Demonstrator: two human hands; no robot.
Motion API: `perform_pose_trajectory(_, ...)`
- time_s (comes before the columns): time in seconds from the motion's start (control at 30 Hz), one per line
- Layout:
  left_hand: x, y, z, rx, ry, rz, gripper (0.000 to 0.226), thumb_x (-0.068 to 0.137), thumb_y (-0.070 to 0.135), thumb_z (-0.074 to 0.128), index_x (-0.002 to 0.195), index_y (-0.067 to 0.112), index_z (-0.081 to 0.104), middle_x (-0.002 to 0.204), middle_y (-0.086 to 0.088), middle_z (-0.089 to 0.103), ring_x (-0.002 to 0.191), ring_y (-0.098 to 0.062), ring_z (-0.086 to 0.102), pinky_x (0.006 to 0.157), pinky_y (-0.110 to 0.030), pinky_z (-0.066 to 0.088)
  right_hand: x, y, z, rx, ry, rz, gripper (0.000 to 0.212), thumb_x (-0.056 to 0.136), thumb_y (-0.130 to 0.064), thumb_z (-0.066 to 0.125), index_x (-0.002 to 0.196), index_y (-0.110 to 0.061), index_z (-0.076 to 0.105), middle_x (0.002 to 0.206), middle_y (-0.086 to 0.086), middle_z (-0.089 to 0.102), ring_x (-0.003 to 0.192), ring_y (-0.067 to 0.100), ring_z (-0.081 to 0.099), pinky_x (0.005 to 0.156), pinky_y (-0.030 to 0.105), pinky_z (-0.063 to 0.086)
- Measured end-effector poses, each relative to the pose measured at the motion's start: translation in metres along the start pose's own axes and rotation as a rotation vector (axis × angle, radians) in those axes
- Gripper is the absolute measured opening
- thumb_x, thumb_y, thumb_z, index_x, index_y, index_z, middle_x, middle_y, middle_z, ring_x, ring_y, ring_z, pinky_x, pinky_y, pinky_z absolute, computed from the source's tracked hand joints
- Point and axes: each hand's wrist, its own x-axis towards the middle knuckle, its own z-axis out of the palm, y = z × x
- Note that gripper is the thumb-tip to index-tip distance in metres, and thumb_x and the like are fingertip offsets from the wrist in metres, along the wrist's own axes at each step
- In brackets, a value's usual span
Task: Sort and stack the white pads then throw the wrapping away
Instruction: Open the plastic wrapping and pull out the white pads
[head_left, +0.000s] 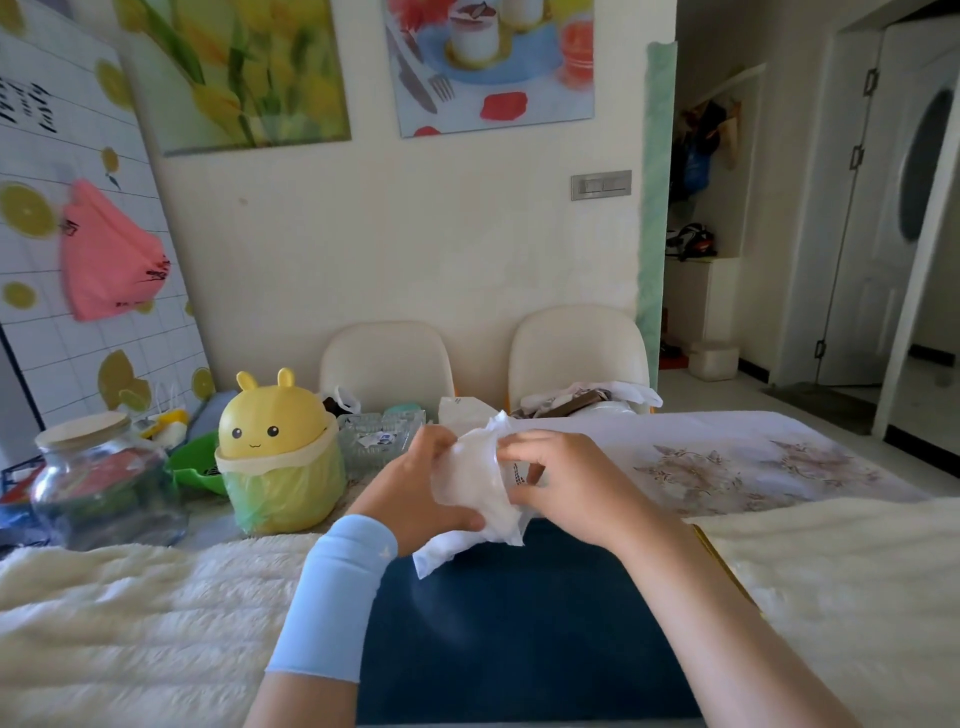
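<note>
While over one blue mat (519, 634), left hand (415, 493), right hand (569, 483); both gripping one white packet (475, 486)

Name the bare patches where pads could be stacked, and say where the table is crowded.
Free: the blue mat between the cream throws; the floral cloth beyond the right hand, which pinches the pack. Crowded: far left, where jar, yellow bin, green bowl and glass dish stand close together.

glass jar (98, 467) and green bowl (195, 462) at left, two cream chairs (387, 358) behind the table (727, 467)
</note>
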Motion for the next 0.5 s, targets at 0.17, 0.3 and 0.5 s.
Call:
perform_pose_trajectory(0.17, 0.001, -0.004, 0.0, -0.001, -0.048, 0.013, 0.079, 0.08, 0.039, 0.078, 0.148, 0.036, 0.037, 0.143, 0.021, 0.039, 0.132, -0.008, 0.041, 0.107, -0.024, 0.03, 0.0, 0.0, 0.005, -0.13, -0.045, -0.017, 0.031, 0.09, -0.02, 0.066, 0.119, -0.033, 0.066, 0.12, -0.02, 0.057, 0.076, -0.002, 0.043, 0.077, 0.028, 0.043)
perform_pose_trajectory(0.3, -0.002, -0.004, -0.016, 0.083, -0.047, 0.078, 0.043, 0.087, 0.044, 0.067, 0.129, 0.045, 0.054, 0.134, 0.024, 0.05, 0.124, -0.012, 0.051, 0.104, -0.031, 0.038, -0.005, -0.007, -0.004, -0.055, -0.071, 0.024, 0.053, 0.09, -0.018, 0.067, 0.135, -0.044, 0.056, 0.114, -0.016, 0.06, 0.087, 0.007, 0.054, 0.084, 0.025, 0.048)
perform_pose_trajectory(0.5, -0.02, 0.004, -0.012, 0.273, -0.189, -0.045, 0.103, 0.072, 0.058, 0.076, 0.154, 0.041, 0.015, 0.144, 0.012, 0.017, 0.139, -0.014, 0.014, 0.117, -0.036, 0.023, -0.014, -0.011, 0.005, 0.001, -0.108, 0.02, 0.049, 0.076, -0.038, 0.084, 0.121, -0.037, 0.064, 0.117, -0.022, 0.055, 0.091, 0.002, 0.056, 0.081, 0.024, 0.051)
